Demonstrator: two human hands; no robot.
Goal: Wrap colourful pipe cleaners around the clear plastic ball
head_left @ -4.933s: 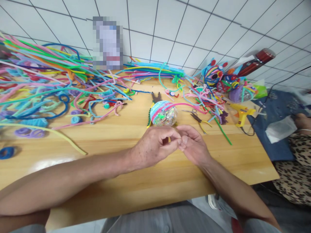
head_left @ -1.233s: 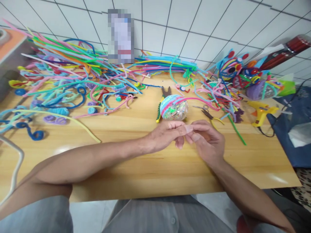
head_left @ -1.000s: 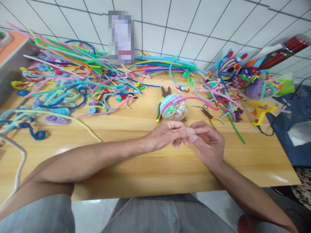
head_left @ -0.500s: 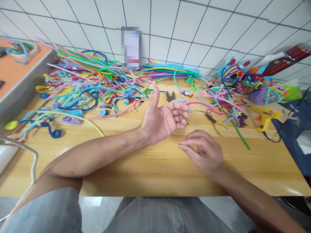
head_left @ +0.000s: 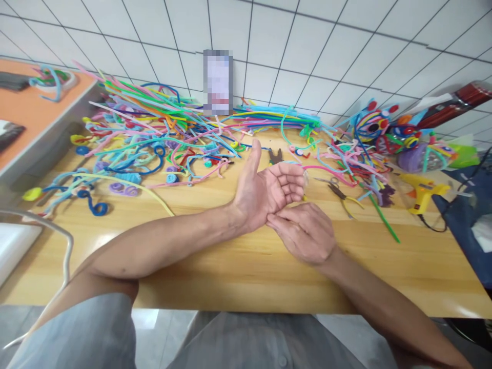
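My left hand is turned palm up over the table, thumb raised and fingers slightly bent, with nothing lying in the palm. At the little-finger edge of that palm, my right hand touches it with thumb and forefinger pinched together. Whatever is between those fingertips, if anything, is too small or hidden to make out. Just beyond the left hand lie dark-jawed pliers, partly covered by it. Yellow-handled pliers and small scissors rest to the right of it.
Colourful pipe cleaners are heaped along the back left, more at the right. A phone leans on the tiled wall. A yellow glue gun and pipe-cleaner figures stand at right. A white cable crosses the left side.
My right hand has moved left and up, from apart to touching the edge of my left palm. The view has shifted slightly; my left hand keeps its pose.
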